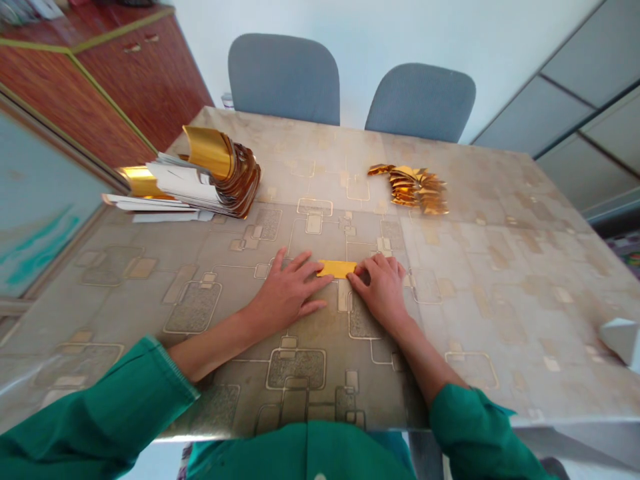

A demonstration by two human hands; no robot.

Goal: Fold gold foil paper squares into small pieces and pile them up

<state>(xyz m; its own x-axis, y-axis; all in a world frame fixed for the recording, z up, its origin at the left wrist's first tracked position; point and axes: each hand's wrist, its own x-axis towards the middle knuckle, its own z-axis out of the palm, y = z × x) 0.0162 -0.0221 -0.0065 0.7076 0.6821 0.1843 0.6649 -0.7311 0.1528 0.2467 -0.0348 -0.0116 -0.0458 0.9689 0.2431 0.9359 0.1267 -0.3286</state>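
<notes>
A narrow strip of folded gold paper [337,269] lies on the patterned tablecloth in front of me, between my two hands. My left hand [286,295] rests on the table with its fingers spread, and some fingertips touch the strip's left end. At the strip's right end, my right hand [383,288] has its fingers curled, with thumb and forefinger closed on the paper's edge. Its other fingers are bent under and partly hidden.
At the back left stands a thick stack of gold and white paper sheets [210,173]. A heap of folded gold pieces [415,188] lies at the back right. Two grey chairs [284,80] stand beyond the table. A white object [620,339] sits at the right edge.
</notes>
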